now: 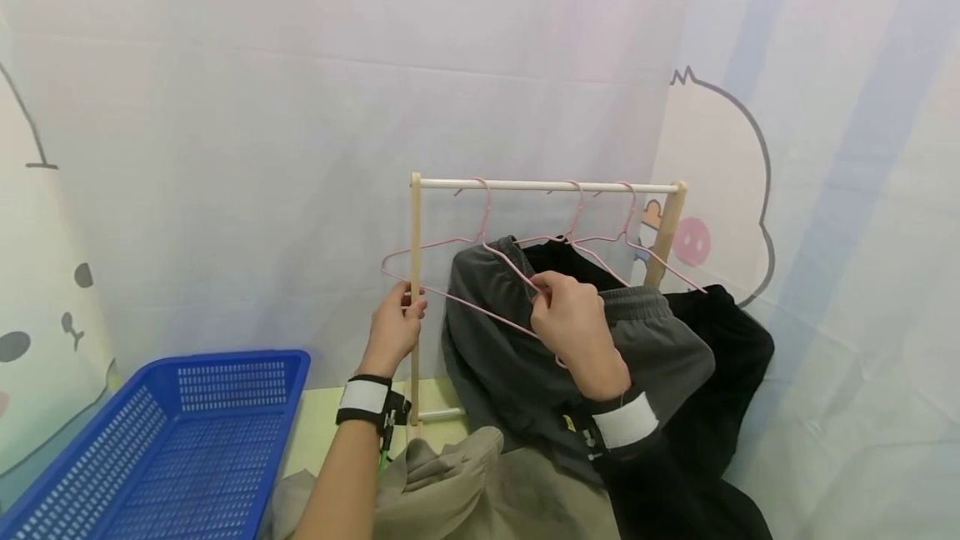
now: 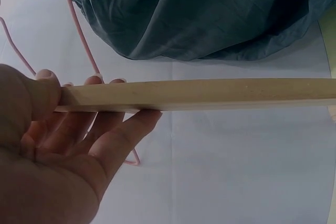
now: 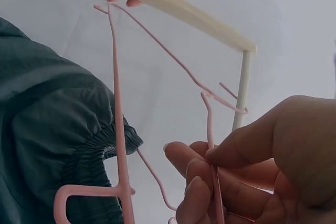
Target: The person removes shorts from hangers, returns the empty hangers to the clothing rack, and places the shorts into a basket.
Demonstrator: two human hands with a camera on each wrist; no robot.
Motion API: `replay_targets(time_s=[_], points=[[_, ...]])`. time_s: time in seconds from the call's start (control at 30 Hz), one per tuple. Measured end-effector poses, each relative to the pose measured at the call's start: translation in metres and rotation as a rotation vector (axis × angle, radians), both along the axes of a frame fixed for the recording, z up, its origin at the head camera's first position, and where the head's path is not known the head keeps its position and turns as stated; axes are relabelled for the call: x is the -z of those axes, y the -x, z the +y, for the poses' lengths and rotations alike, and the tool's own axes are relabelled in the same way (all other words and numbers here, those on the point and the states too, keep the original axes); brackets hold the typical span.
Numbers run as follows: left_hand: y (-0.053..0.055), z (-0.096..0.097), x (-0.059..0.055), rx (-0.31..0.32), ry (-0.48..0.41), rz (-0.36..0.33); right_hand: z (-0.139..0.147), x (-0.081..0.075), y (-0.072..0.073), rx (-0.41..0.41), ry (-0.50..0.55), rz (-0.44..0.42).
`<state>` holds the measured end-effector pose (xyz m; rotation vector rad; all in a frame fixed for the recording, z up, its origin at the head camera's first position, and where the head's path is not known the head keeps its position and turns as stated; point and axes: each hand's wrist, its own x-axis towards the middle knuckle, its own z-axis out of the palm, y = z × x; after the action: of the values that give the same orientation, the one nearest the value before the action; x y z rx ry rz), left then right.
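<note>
At the near end of a small clothes rack, my left hand (image 1: 393,323) grips the wooden post (image 1: 416,223), thumb on one side and fingers round the other. My right hand (image 1: 577,332) pinches the right arm of a pink hanger (image 1: 488,207), whose hook is over the white rail (image 1: 525,185). No garment hangs on this hanger; its left end extends past the post, close to my left fingertips in the left wrist view. Grey trousers (image 1: 480,315) with a gathered elastic waistband hang just behind it, partly hidden by my right hand.
Black garments (image 1: 731,340) hang farther right on the rack. Below my hands lies a beige garment (image 1: 532,490). A blue plastic basket (image 1: 232,386) stands at left on the pale yellow surface (image 1: 330,415). White printed sheets surround the rack at the back and sides.
</note>
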<state>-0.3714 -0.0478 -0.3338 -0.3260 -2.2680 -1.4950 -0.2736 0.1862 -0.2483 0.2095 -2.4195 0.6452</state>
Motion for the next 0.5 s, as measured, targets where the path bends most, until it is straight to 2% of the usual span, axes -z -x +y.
replay_targets(time_s=[0.37,0.5], points=[[-0.007,-0.009,-0.001,-0.035,0.028,-0.032,0.000,0.001,-0.006,-0.016,-0.006,0.006],[-0.020,-0.013,-0.009,-0.054,0.092,-0.046,0.006,-0.001,-0.013,-0.004,-0.019,0.028]])
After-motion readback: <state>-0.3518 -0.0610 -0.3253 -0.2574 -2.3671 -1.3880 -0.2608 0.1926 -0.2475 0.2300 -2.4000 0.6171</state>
